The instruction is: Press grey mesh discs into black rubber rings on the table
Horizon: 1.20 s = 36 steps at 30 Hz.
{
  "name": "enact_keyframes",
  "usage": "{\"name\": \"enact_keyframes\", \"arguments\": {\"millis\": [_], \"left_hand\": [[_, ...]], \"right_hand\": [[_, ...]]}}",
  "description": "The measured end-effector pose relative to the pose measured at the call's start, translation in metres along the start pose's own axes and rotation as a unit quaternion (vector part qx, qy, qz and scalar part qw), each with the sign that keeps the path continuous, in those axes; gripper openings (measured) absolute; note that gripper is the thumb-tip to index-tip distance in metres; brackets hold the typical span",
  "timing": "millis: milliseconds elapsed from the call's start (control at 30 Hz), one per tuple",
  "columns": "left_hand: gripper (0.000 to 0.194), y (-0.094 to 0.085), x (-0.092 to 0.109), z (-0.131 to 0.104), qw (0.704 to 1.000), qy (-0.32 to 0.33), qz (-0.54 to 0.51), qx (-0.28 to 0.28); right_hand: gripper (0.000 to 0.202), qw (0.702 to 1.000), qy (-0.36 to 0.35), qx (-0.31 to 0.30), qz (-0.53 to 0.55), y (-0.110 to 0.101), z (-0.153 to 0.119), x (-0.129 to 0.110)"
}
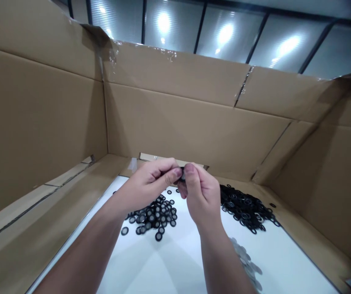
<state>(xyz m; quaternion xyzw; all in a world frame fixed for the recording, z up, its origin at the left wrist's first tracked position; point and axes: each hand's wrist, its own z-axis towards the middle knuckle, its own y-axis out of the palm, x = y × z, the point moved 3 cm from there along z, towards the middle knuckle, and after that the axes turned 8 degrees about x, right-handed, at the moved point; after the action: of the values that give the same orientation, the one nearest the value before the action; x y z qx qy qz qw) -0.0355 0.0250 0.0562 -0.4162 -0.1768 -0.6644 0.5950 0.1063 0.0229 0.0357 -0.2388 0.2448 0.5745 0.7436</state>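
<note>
My left hand and my right hand meet above the white board, fingertips almost together. Between them they pinch one small black ring that seems to have a grey disc in it; the fingers cover much of it. Below and left of my hands lies a pile of black rings with grey centres. To the right is a heap of open black rings. Grey flat discs lie spread beside my right forearm, which hides part of them.
Tall cardboard walls close in the back, left and right of the white board. A cardboard ledge runs along the left side. Beyond the back wall are framed panels reflecting lights.
</note>
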Motion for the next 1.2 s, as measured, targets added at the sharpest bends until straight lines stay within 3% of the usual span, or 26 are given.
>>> {"name": "enact_keyframes", "arguments": {"millis": [233,367,433,633,733,867,967,1067,1200], "left_hand": [[0.026,0.006,0.0,0.0,0.999,0.004,-0.038,0.002],[0.028,0.01,-0.003,0.003,0.996,0.005,-0.05,0.076],[0.029,0.011,-0.003,0.003,0.995,0.013,-0.044,0.084],[0.041,0.004,0.002,0.001,0.996,0.06,0.023,0.062],[0.037,0.005,0.001,-0.001,0.994,0.073,0.033,0.074],[0.034,0.009,-0.002,-0.002,0.982,0.118,0.051,0.135],[0.036,0.011,-0.008,0.0,0.981,0.124,0.048,0.142],[0.034,0.01,-0.014,0.003,0.986,0.097,0.009,0.132],[0.015,0.009,-0.021,0.008,0.99,-0.003,-0.113,0.085]], "right_hand": [[0.044,0.999,0.008,0.021,0.04,0.0,0.001,-0.001],[0.042,0.999,0.007,0.017,0.032,-0.001,0.002,-0.002],[0.041,1.0,-0.006,0.013,-0.001,-0.006,0.004,-0.004],[0.042,0.988,-0.027,-0.138,-0.057,-0.015,0.006,-0.016],[0.04,0.994,-0.021,-0.101,-0.045,-0.011,0.004,-0.017],[0.039,0.998,-0.026,-0.014,-0.058,-0.002,-0.002,-0.015],[0.036,0.998,-0.027,0.01,-0.058,0.0,-0.004,-0.013],[0.039,0.998,-0.026,0.011,-0.062,-0.002,0.0,-0.01],[0.041,0.996,-0.033,0.008,-0.08,-0.006,0.005,-0.006]]}}
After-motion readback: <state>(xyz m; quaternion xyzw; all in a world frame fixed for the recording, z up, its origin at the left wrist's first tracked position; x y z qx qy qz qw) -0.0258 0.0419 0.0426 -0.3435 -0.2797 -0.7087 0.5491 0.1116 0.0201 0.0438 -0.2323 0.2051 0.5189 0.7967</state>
